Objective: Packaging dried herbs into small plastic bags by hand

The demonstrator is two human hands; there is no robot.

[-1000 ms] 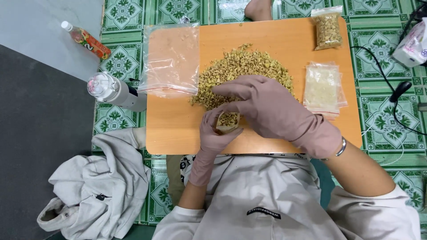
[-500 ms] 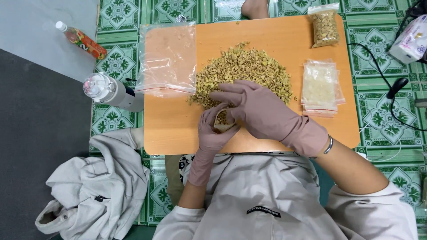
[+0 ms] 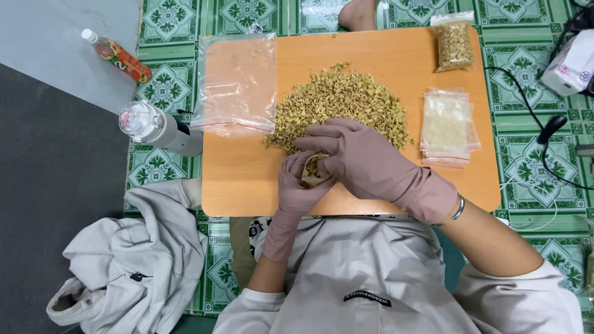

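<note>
Both grips sit together near the front edge of the table, approx. centre. Left hand point(image 3: 298, 185), gloved, is cupped upward with fingers curled around a small pale cup point(image 3: 314, 173) that is partly filled with chopped bits. Right hand point(image 3: 359, 154), also gloved, lies over and just behind the cup, fingers half bent and spread, fingertips touching the near edge of the pile point(image 3: 340, 108); whether it pinches any pieces, cannot tell.

Key relation: pile lies directly behind the cup, toward the back edge, touching the right fingertips. Pile is roughly round, no clear long axis. Right hand is nearer to it; left only holds the cup at its front rim.

Packaging etc.:
- 1 large clear zip bag point(image 3: 238, 83), flat, rectangular, reddish strip at its near end, along the left edge of the table; looks empty.
- Stack of small clear bags point(image 3: 447, 127), rectangular, near the right edge.
- 1 small filled bag point(image 3: 455, 43), tan contents, at the back right corner.

Off the table, on the floor left: a slim bottle point(image 3: 117, 54) with an orange-red label, and a clear bottle point(image 3: 158, 127) lying by the table's left edge. Grey hoodie point(image 3: 124, 260) is heaped at front left.
</note>
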